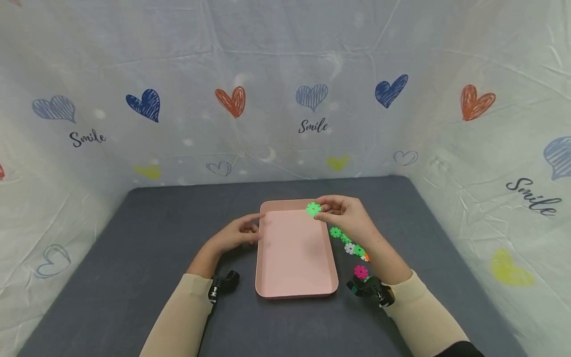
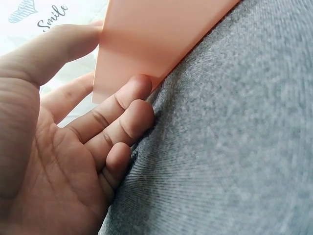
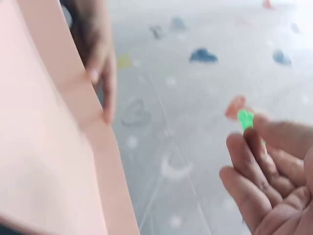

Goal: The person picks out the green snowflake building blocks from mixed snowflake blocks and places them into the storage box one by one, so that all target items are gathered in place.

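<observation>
A pink rectangular tray [image 1: 296, 290] lies on the dark grey table. My right hand [image 1: 345, 215] pinches a bright green snowflake-shaped building disc [image 1: 314, 209] between thumb and fingers, above the tray's far right corner. In the right wrist view the green disc [image 3: 246, 119] shows at the fingertips, blurred. At the tray's left side, my left hand [image 1: 236, 233] rests loose fingers against the outer wall. The left wrist view shows its thumb and several fingertips touching the tray wall [image 2: 142, 44], with the lower fingers loosely bent near the cloth.
Right of the tray lie several loose discs: green ones [image 1: 335, 232], a white one [image 1: 349, 248], a pink one [image 1: 361, 271] and an orange piece, partly behind the right forearm. A white curtain [image 1: 267, 39] printed with hearts stands around the table's back and sides.
</observation>
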Motion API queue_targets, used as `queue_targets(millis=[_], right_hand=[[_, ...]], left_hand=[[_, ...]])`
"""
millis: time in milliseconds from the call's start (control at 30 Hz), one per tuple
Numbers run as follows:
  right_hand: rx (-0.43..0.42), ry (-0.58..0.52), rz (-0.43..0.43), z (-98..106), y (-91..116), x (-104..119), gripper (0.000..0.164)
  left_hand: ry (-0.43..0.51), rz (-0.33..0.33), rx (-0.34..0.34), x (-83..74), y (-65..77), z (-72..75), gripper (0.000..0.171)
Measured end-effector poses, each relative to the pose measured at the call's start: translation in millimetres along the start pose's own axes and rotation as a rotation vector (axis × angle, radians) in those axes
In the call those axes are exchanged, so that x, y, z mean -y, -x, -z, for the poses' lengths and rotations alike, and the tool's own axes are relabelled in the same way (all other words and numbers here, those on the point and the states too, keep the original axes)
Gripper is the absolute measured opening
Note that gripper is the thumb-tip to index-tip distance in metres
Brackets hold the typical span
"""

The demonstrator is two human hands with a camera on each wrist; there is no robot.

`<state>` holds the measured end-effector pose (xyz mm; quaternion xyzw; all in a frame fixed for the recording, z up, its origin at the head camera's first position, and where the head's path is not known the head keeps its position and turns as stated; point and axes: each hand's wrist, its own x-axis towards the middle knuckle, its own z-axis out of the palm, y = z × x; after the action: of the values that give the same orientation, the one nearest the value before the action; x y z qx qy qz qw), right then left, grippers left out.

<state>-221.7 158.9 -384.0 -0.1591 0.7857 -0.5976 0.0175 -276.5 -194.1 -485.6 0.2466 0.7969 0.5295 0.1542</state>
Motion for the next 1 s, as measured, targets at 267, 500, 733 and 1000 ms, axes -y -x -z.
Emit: queue_targets(millis=[267,500,733,1000], right_hand=[[0.043,-0.095,-0.032,-35,11,8,0.036],[0.213,-0.045,-0.035,-67,18,-2,0.029],[0.339,0.068,-0.007,-95,21,-17,0.025],[0.404,0.233,0.027,-119,28,-29,0.020]], left_hand=[[0.003,0.002,-0.004,-0.3,0.1,-0.7,0.071],[-0.013,0.017,-0.018,-1.6,-0.7,-2.5,0.070],[-0.021,0.004,-0.015,-2.1,-0.2,-1.5,0.069],[-0.003,-0.010,-0.006,-1.6,0.3,-0.8,0.068]])
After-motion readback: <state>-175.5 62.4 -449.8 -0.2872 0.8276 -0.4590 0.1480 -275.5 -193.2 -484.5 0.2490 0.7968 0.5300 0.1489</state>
